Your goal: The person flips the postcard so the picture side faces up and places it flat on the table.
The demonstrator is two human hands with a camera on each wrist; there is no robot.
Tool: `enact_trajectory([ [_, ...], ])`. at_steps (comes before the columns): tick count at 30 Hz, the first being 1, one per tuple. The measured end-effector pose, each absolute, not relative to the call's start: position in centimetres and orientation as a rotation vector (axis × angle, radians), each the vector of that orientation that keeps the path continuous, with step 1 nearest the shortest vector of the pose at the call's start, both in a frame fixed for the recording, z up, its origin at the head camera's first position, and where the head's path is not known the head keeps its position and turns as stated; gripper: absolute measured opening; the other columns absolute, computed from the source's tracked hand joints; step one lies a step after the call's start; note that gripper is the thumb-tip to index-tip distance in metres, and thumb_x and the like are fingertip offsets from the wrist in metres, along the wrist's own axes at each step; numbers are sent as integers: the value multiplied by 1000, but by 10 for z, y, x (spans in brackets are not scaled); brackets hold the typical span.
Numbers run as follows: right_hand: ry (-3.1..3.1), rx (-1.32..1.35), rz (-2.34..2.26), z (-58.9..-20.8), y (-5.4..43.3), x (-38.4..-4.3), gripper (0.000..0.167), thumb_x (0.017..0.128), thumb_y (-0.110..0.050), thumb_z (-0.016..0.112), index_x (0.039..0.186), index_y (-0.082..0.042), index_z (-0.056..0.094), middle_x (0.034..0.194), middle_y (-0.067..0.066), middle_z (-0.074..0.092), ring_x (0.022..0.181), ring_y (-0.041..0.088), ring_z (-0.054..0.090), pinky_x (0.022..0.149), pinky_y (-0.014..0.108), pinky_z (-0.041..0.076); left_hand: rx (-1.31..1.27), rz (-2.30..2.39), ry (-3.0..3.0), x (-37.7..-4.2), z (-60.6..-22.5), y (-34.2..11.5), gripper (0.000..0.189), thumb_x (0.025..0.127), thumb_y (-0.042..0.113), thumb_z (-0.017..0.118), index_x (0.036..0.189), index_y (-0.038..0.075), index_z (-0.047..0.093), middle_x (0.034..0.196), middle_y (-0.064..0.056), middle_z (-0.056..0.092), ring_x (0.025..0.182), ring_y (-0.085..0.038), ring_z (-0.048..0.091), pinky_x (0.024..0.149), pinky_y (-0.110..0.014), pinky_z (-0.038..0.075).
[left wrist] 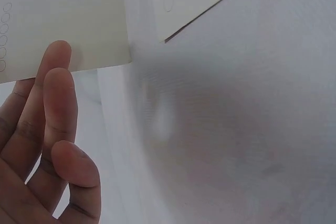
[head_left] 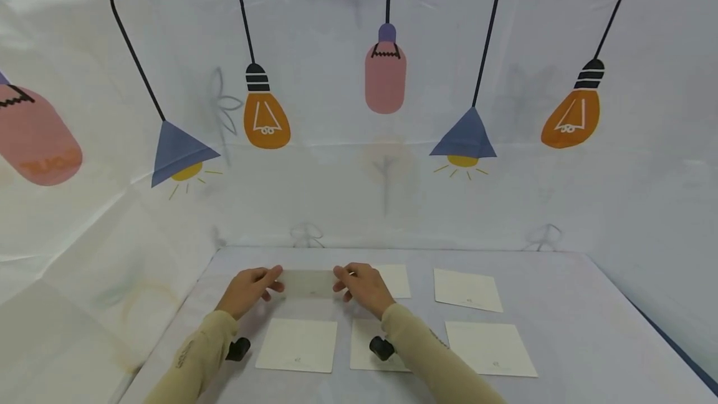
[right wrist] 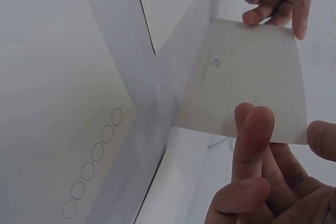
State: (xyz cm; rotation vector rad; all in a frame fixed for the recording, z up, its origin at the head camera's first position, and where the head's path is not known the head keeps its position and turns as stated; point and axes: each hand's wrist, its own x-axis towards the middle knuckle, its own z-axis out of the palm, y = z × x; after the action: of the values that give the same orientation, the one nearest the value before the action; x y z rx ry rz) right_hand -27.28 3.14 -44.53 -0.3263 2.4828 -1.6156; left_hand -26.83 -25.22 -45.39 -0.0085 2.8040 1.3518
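Both hands hold up a cream paper envelope [head_left: 308, 283] by its two short ends, above the far left part of the table. My left hand [head_left: 250, 290] pinches its left end. In the left wrist view, fingertips lie against the envelope's face, near a row of printed ovals. My right hand [head_left: 364, 287] has its thumb and fingers at the other end. The right wrist view shows the envelope [right wrist: 247, 77] stretched between the hands, with a small printed mark on it.
Several similar envelopes lie flat on the white table [head_left: 572, 304]: one at front left [head_left: 297, 345], one partly under the right forearm, one at front right [head_left: 490, 348], and two farther back. A white curtain with printed lamps hangs behind.
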Motion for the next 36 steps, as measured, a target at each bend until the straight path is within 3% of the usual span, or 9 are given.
enact_trajectory([
  [13,2497,-430,-1606,-448,30,-272,40,103,-45,56,114,-9,70,103,7,73,81,22,67,73,36,49,44,1365,2824,-262,-454,-256,57,99,60,53,112,9,74,105,1,73,82,-18,63,81,-38,45],
  [19,2537,-451,-1570,-453,30,-274,40,102,-46,58,115,-11,72,101,0,73,82,23,69,75,38,50,72,1362,2813,-262,-456,-259,57,98,60,55,118,10,73,109,1,71,91,-21,63,82,-38,47],
  [26,2568,-497,-1528,-456,30,-274,32,103,-35,61,119,-10,71,101,-2,70,82,22,69,73,37,51,138,1353,2811,-264,-458,-263,48,100,51,59,126,12,71,114,0,71,92,-23,64,82,-39,50],
  [31,2658,-539,-1431,-460,28,-274,29,101,-30,65,119,-9,71,102,0,71,81,20,69,70,33,53,237,1300,2860,-266,-461,-264,40,99,41,65,126,12,71,108,0,72,86,-20,60,74,-35,50],
  [36,2771,-555,-1288,-464,25,-276,28,98,-29,69,117,-10,73,101,-1,72,84,14,63,72,32,52,263,1211,2947,-270,-467,-262,33,97,37,69,119,14,74,102,4,72,83,-16,57,74,-32,48],
])
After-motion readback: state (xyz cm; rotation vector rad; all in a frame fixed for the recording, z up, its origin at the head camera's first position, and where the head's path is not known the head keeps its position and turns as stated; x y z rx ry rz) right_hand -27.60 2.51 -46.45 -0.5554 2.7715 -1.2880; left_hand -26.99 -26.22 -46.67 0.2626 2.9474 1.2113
